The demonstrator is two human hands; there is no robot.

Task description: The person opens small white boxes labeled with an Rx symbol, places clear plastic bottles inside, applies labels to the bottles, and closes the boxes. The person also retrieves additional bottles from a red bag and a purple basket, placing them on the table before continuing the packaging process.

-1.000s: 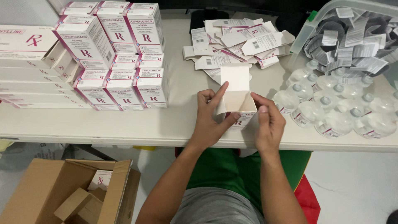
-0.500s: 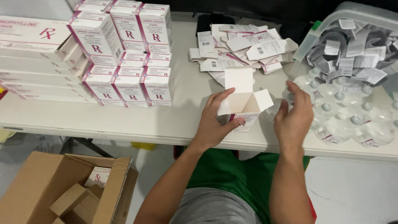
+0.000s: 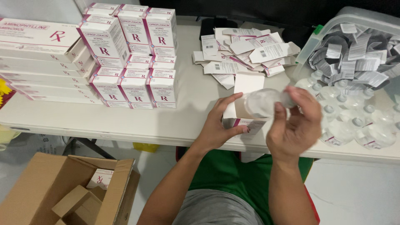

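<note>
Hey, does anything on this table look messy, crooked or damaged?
Nothing looks damaged or spilled. The flat cartons lie in a loose, crooked heap behind the open box, unlike the squared stacks of boxes. The bottle in the right hand looks intact.

The small carton (image 3: 243, 109) is white with a magenta band along its lower edge, and the bottle (image 3: 263, 102) at its mouth is clear and colourless. The stacked boxes (image 3: 134, 58) are white with magenta stripes and magenta lettering, the folded leaflets (image 3: 246, 52) white with fine black print, and the tub (image 3: 333, 31) translucent with a green clip. The table (image 3: 125, 121) is off-white, the cardboard box (image 3: 41, 187) plain brown, and the shirt (image 3: 233, 175) green.
</note>
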